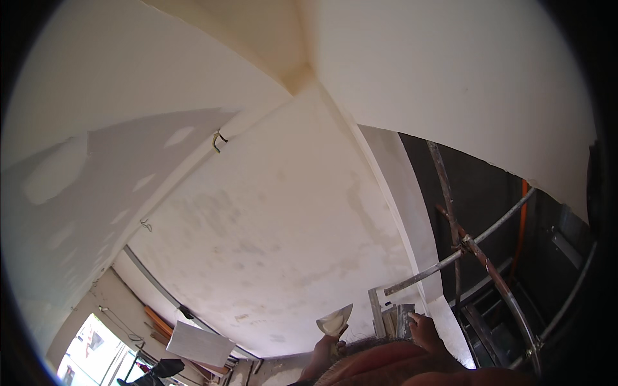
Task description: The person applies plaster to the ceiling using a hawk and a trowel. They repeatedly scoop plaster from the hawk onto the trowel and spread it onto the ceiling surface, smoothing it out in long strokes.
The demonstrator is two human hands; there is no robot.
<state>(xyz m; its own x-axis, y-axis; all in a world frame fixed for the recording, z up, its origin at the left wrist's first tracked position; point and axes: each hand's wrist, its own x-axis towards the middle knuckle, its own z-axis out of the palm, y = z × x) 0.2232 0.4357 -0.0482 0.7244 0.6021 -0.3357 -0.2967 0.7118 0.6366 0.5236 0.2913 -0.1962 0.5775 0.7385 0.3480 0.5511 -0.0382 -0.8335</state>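
Near the lower edge my left hand is closed around the handle of a putty knife. Its wide, fan-shaped blade points up, and pale filler seems to lie on it. To the right, my right hand has its fingers closed at the edge of a flat grey metal blade, probably a second scraper; its handle does not show. Both hands are small and partly hidden from below. Above and beyond them stretches a pale plastered surface with darker, damp-looking patches.
Scaffold poles cross at the right before a dark opening, with an orange pipe behind. Loose wires stick out of a seam. At lower left are a white board, a bright window and a dark object. Wall patches show at left.
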